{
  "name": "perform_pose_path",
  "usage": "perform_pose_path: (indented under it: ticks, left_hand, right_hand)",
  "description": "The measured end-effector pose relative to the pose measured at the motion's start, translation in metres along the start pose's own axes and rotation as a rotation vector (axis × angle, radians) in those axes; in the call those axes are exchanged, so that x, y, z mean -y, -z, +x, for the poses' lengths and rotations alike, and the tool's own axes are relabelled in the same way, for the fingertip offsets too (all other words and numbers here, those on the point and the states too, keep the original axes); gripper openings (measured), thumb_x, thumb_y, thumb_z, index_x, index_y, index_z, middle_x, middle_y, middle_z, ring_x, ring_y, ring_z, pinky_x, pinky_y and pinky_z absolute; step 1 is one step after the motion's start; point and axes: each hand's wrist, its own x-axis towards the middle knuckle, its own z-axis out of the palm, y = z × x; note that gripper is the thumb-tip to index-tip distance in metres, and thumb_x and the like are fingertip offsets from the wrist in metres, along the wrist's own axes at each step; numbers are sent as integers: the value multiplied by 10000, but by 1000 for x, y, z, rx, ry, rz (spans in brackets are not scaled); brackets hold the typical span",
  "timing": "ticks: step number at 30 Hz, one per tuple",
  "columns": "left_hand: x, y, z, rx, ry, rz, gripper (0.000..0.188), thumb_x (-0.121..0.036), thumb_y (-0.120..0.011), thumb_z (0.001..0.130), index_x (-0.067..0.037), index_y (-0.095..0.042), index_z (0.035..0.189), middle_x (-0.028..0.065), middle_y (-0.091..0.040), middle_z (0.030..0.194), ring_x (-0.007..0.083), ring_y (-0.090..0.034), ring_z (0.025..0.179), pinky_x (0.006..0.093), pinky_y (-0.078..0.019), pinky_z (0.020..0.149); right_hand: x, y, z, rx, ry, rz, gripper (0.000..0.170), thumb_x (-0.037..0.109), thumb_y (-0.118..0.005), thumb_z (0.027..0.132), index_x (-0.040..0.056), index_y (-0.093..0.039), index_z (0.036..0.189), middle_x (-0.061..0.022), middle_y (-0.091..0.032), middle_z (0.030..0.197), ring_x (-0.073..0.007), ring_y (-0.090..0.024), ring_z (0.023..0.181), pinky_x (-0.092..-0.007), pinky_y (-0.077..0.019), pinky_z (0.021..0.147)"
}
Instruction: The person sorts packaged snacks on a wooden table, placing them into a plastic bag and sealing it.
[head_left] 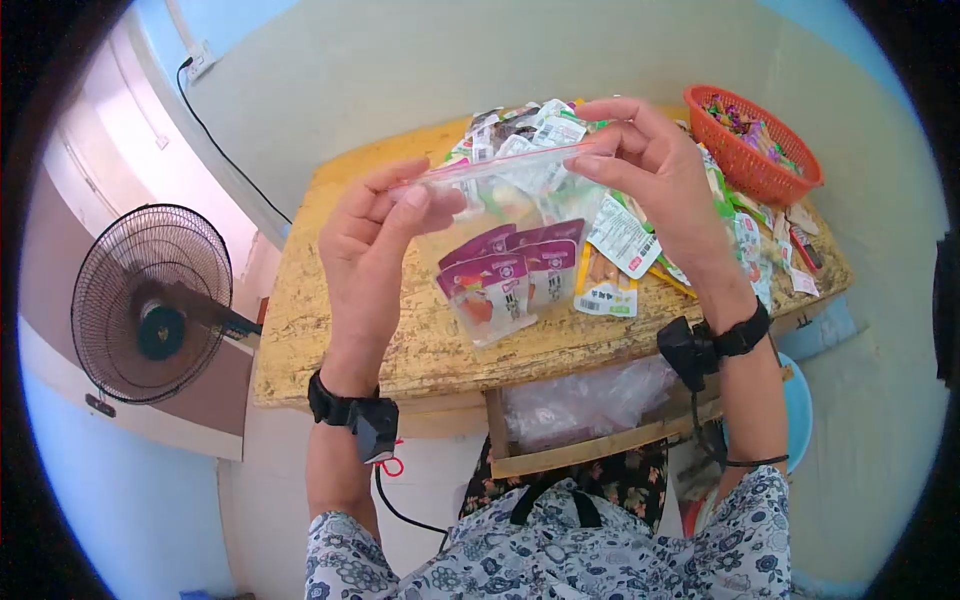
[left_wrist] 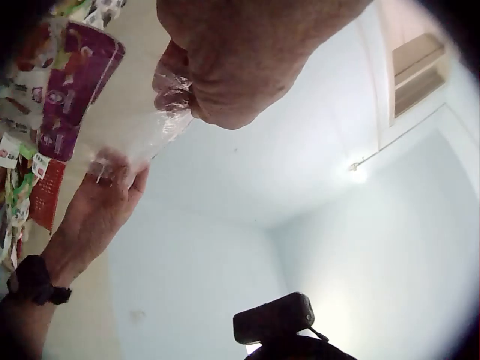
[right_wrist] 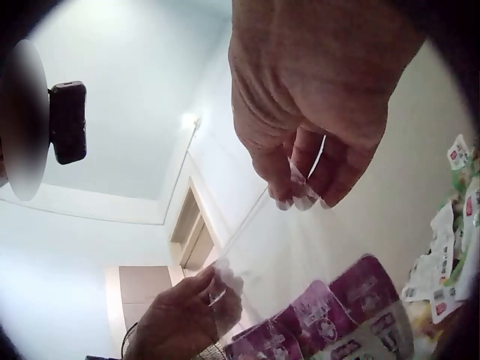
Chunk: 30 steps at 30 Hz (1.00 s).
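A clear zip bag (head_left: 505, 208) with a red line along its top hangs upright between both hands. Inside it sit several purple-and-white snack packets (head_left: 490, 290), bunched toward the bottom. My left hand (head_left: 368, 245) pinches the left end of the bag's top edge between thumb and fingers. At the other end, my right hand (head_left: 660, 185) pinches the same edge. The right wrist view shows the right fingertips (right_wrist: 281, 201) closed on the thin plastic and the purple packets (right_wrist: 322, 322) below.
Many loose snack packets (head_left: 625, 235) are heaped on the worn yellow table (head_left: 330, 300). A red basket (head_left: 745, 175) of small wrapped items stands at the back right. An open drawer (head_left: 585, 405) holds clear plastic bags. To the left is a standing fan (head_left: 150, 300).
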Motion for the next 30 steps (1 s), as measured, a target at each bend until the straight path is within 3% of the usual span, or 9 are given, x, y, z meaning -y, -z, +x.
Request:
perform_pose_path:
  ticks: [4, 9, 12, 15, 20, 21, 24, 25, 30]
  left_hand:
    - [-1, -1, 1, 15, -52, 64, 283, -92, -605, 1001, 19, -614, 1262, 108, -729, 1013, 180, -715, 943, 293, -564, 837]
    - [-12, 3, 1, -16, -146, 147, 304, -75, -635, 986, 3, -622, 1280, 79, -719, 965, 148, -700, 903, 271, -550, 811]
    - [-5, 19, 4, 89, -93, 252, 362, -39, -679, 948, -4, -622, 1304, 54, -707, 1004, 116, -669, 908, 260, -534, 814]
    - [-8, 26, 5, 269, -149, 379, 424, -12, -719, 907, -7, -620, 1320, 10, -672, 1007, 80, -620, 892, 242, -511, 805]
    - [-12, 31, 6, 228, -81, 266, 422, -35, -758, 878, 4, -643, 1282, -24, -617, 890, 65, -590, 833, 235, -501, 768]
    - [-11, 33, 7, 208, -59, 241, 415, -51, -762, 879, 7, -645, 1273, -23, -613, 845, 67, -592, 813, 239, -506, 755]
    - [-23, 35, 5, 208, 127, 233, 352, -30, -766, 874, 10, -661, 1208, -16, -628, 864, 68, -601, 804, 223, -506, 751]
    - [-22, 34, 4, 198, 115, 185, 326, -21, -766, 872, 10, -663, 1180, -14, -631, 869, 64, -601, 802, 216, -506, 748]
    - [-13, 25, 4, 167, 47, 23, 244, 11, -780, 850, 6, -664, 1065, -17, -627, 874, 44, -600, 800, 195, -510, 744]
  right_hand:
    - [0, 2, -6, -10, -46, -108, 350, 42, -721, 889, 18, -617, 1222, -10, -695, 895, -64, -633, 829, -212, -496, 739]
    - [16, 3, -1, -25, 69, -117, 251, 58, -724, 893, 22, -676, 1137, 12, -673, 894, -57, -620, 832, -214, -505, 750]
    - [11, 3, 1, -51, 84, -184, 197, 71, -724, 898, 15, -701, 1086, 3, -682, 914, -63, -628, 846, -219, -515, 770]
    - [9, 2, -2, -58, 55, -172, 188, 77, -725, 897, 12, -711, 1072, -8, -694, 939, -69, -635, 863, -225, -521, 786]
    - [16, 7, -1, 24, 71, -268, 216, 90, -749, 871, 7, -706, 1066, -22, -700, 960, -73, -642, 878, -233, -526, 791]
    - [19, 6, -2, 39, 46, -206, 211, 99, -759, 860, 5, -702, 1041, -11, -693, 908, -65, -629, 823, -231, -518, 750]
    - [18, 20, -1, 99, -113, -368, 170, 105, -756, 867, 7, -705, 996, 7, -678, 845, -56, -604, 760, -228, -496, 696]
    - [19, 20, -2, 107, -118, -351, 138, 116, -760, 869, 11, -704, 940, 20, -666, 804, -50, -579, 718, -222, -467, 652]
    - [17, 13, -4, 52, -59, -293, 116, 124, -760, 877, 26, -704, 905, 23, -654, 806, -50, -572, 749, -225, -461, 673]
